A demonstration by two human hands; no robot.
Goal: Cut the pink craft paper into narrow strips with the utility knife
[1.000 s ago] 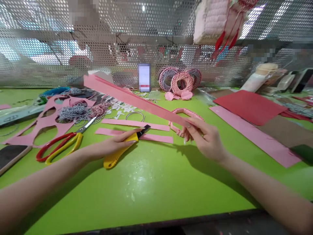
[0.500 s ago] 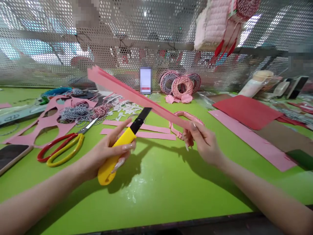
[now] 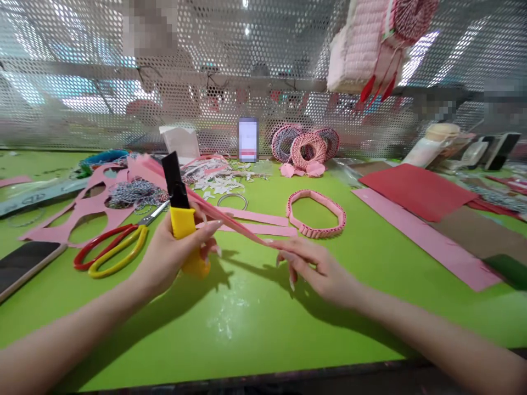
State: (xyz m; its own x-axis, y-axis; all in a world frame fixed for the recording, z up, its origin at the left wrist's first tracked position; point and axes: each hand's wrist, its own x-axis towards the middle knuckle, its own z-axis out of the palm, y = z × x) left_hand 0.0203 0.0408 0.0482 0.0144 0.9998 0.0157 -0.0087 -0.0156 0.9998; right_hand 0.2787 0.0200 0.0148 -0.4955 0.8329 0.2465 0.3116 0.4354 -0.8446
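Handling strips, as I judge this step from afar. My right grip (image 3: pixel 319 269) pinches the near end of a pink strip bundle (image 3: pixel 233 220), slanting above the worktop (image 3: pixel 263 323); my left grip (image 3: pixel 175 249) wraps a yellow cutter (image 3: pixel 182 221). Beyond: flat pink strips (image 3: pixel 263 217), pink ring (image 3: pixel 316 232) rightward. Next move calls for cutter kept clear.

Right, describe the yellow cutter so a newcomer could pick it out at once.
Start at the green table and find the left hand above it, left of centre. The yellow cutter is in that hand, its black end pointing up. Unlike the scissors nearby, with one red and one yellow loop, its visible handle is all yellow.
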